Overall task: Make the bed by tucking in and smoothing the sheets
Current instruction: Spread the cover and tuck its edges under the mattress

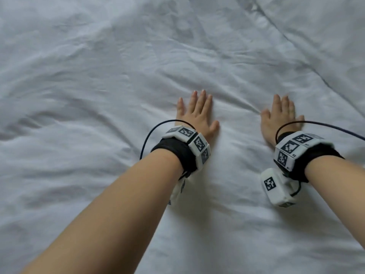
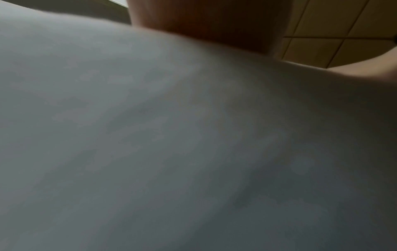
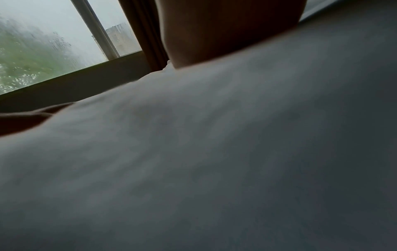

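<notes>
A wrinkled white sheet [image 1: 98, 86] covers the whole bed in the head view. My left hand [image 1: 197, 111] lies flat on it near the middle, palm down, fingers straight and pointing away from me. About a hand's width to the right, my right hand [image 1: 280, 113] presses the sheet the same way, fingers straight. A small crease runs between the two hands. Both wrist views show mostly the grey, blurred sheet [image 2: 171, 152] [image 3: 193, 169] close up, with the heel of each hand at the top edge.
A folded edge or seam of a second white layer [image 1: 316, 66] runs diagonally across the upper right. Cables trail from both wrist units. The right wrist view shows a window [image 3: 43, 47] and a brown curtain [image 3: 141, 34] beyond the bed; the left wrist view shows a tan panelled wall [image 2: 333, 25].
</notes>
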`<action>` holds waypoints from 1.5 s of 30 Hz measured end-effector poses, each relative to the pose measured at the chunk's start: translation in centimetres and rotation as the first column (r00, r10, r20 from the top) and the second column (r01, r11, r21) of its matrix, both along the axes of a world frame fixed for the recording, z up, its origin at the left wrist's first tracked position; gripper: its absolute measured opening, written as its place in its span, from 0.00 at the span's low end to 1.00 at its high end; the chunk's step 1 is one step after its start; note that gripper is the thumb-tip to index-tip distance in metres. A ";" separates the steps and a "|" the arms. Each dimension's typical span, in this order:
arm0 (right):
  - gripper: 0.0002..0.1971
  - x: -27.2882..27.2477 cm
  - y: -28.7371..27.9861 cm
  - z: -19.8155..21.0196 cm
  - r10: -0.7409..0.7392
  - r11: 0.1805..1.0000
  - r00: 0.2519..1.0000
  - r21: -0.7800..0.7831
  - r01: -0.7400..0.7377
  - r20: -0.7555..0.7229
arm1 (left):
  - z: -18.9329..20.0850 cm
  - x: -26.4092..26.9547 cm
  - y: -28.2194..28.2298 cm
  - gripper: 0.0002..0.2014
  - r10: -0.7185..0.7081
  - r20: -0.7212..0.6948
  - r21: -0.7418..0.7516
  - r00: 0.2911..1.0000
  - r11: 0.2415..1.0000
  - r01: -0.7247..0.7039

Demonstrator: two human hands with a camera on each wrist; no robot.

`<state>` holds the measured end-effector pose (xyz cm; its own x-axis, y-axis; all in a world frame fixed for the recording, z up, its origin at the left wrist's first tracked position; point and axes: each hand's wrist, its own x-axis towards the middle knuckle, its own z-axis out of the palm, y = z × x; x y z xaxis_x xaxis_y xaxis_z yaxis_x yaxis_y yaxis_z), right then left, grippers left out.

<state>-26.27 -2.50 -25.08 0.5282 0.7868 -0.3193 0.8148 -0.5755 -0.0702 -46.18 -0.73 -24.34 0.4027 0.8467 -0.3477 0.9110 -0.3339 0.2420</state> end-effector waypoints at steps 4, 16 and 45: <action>0.28 -0.1 -0.2 -0.8 0.009 1.000 1.000 -0.016 -0.010 -0.014 | -1.0 0.6 0.4 0.34 0.069 -0.067 -0.008 0.995 0.998 -0.069; 0.29 -8.5 1.5 -1.7 0.171 0.984 0.981 -0.026 -0.174 -0.091 | -2.0 -7.0 1.0 0.36 0.205 -0.135 -0.018 0.969 0.978 -0.209; 0.32 -49.3 -3.7 -1.6 0.692 0.709 0.703 -0.031 -0.705 -0.164 | -1.8 -50.1 -11.2 0.35 0.692 -0.215 -0.056 0.689 0.695 -0.716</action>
